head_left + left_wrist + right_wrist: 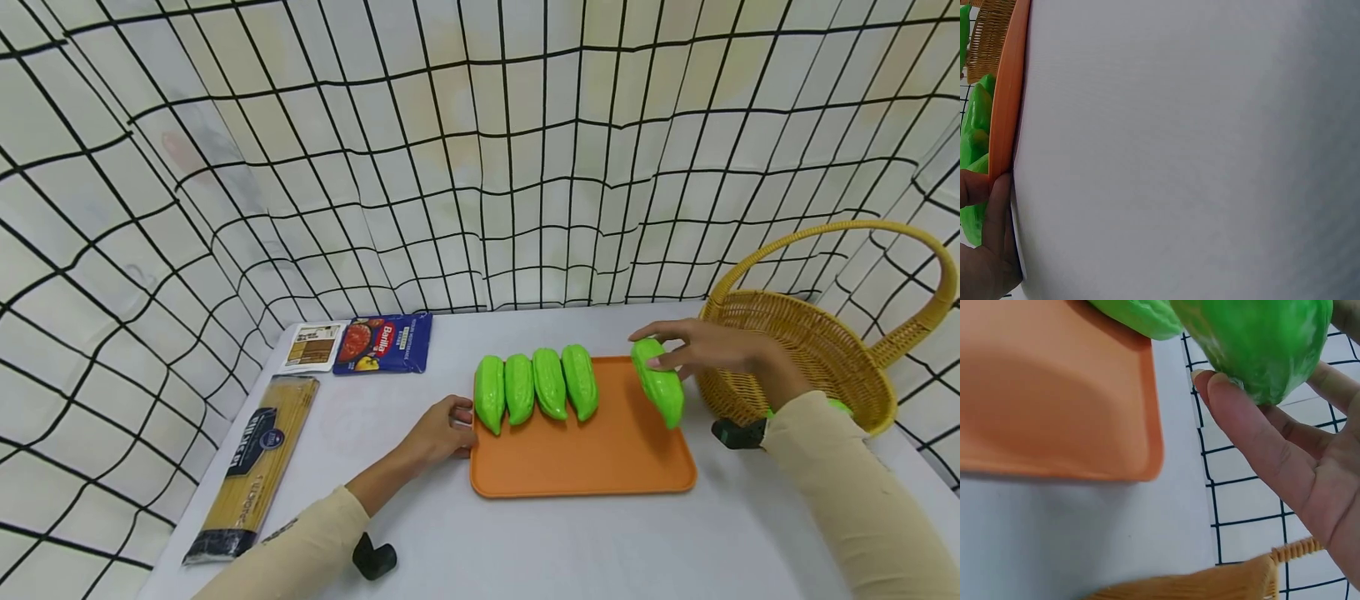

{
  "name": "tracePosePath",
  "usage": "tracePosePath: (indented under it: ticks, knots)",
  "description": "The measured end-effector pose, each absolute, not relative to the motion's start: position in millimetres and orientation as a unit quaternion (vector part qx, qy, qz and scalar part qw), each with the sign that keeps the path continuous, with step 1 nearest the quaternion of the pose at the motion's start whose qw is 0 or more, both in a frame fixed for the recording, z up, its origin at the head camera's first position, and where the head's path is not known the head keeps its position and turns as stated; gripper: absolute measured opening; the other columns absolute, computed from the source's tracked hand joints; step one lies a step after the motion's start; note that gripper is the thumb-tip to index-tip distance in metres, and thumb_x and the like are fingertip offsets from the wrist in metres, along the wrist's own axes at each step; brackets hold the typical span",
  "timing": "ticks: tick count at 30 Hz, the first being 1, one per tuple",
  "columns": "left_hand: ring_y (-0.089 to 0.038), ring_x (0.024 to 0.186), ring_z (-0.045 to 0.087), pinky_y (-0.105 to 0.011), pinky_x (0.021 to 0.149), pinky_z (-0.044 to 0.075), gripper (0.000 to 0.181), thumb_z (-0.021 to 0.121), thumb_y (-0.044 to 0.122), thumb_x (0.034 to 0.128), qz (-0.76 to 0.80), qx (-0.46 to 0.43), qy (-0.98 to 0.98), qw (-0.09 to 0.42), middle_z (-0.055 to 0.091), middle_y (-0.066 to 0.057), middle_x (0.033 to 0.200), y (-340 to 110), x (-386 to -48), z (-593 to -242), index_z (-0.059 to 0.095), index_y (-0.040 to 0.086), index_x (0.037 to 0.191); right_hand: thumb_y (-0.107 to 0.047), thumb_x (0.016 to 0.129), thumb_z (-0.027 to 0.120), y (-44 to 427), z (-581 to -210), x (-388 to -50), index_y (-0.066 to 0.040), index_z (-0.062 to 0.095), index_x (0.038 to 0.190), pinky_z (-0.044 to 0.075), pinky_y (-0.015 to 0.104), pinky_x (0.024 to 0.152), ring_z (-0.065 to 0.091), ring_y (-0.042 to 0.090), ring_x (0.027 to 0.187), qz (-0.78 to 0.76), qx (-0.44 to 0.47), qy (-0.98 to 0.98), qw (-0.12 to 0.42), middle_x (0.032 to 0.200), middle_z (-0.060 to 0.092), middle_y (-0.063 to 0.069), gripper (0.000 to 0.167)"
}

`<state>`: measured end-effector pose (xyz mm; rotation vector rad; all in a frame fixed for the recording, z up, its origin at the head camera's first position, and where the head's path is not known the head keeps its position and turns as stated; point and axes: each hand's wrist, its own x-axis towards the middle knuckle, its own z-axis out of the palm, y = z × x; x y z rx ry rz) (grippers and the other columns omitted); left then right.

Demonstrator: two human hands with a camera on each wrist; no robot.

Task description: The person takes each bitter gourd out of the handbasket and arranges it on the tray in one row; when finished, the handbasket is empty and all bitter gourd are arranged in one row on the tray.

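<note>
An orange tray point(577, 462) lies on the white table, with several bright green, ridged toy vegetables point(550, 383) side by side along its back left. My left hand point(438, 429) pinches the tray's left rim; in the left wrist view, the thumb and a finger point(997, 215) meet at the orange edge. Above the tray's right end, my right hand point(712, 346) holds another green toy vegetable point(660, 387) between thumb and fingers, its narrow tip pointing down. The right wrist view shows this vegetable point(1260, 344) off the tray surface. Part of it is hidden by the hand.
A yellow wicker basket point(795, 333) with a tall handle stands at the right, something green point(840, 407) partly visible in it. On the left lie a spaghetti pack point(258, 458), a blue Barilla pouch point(384, 343) and a white packet point(313, 347). Black netting point(525, 167) surrounds the table.
</note>
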<state>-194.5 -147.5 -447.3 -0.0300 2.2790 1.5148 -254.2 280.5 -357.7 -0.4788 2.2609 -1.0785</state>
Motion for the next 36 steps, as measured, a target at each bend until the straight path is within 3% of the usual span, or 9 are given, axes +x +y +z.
tracePosePath:
  ticks: [8, 15, 22, 36]
  knots:
    - [-0.022, 0.098, 0.063, -0.033, 0.076, 0.063, 0.062, 0.07, -0.002, 0.0795, 0.542, -0.011, 0.816, 0.202, 0.055, -0.014, 0.119, -147, -195, -447, 0.049, 0.0, 0.138, -0.039, 0.094, 0.068, 270, -370, -263, -0.026, 0.045, 0.148, 0.059, 0.04, 0.094, 0.058, 0.027, 0.121, -0.399, -0.165, 0.857, 0.282, 0.149, 0.042, 0.015, 0.061]
    - [-0.022, 0.098, 0.063, -0.033, 0.076, 0.063, 0.062, 0.07, -0.002, 0.0801, 0.542, -0.011, 0.816, 0.203, 0.055, -0.014, 0.119, -148, -195, -447, 0.049, 0.0, 0.138, -0.038, 0.095, 0.068, 262, -382, -271, -0.017, 0.041, 0.152, 0.058, 0.043, 0.095, 0.051, 0.037, 0.129, -0.406, -0.166, 0.858, 0.267, 0.155, 0.031, 0.026, 0.067]
    - [-0.021, 0.097, 0.063, -0.033, 0.075, 0.063, 0.062, 0.07, -0.001, 0.0797, 0.535, -0.008, 0.821, 0.198, 0.055, -0.014, 0.118, -147, -194, -447, 0.049, 0.0, 0.138, -0.038, 0.094, 0.069, 258, -392, -276, -0.013, 0.037, 0.153, 0.057, 0.047, 0.096, 0.048, 0.043, 0.132, -0.413, -0.152, 0.861, 0.256, 0.156, 0.028, 0.029, 0.072]
    - [-0.021, 0.097, 0.063, -0.033, 0.076, 0.063, 0.061, 0.069, -0.002, 0.0798, 0.538, -0.006, 0.82, 0.197, 0.055, -0.014, 0.118, -148, -194, -448, 0.049, 0.0, 0.137, -0.041, 0.092, 0.071, 245, -414, -281, -0.011, 0.044, 0.149, 0.043, 0.059, 0.109, 0.04, 0.047, 0.138, -0.382, -0.162, 0.883, 0.22, 0.151, 0.038, 0.03, 0.07]
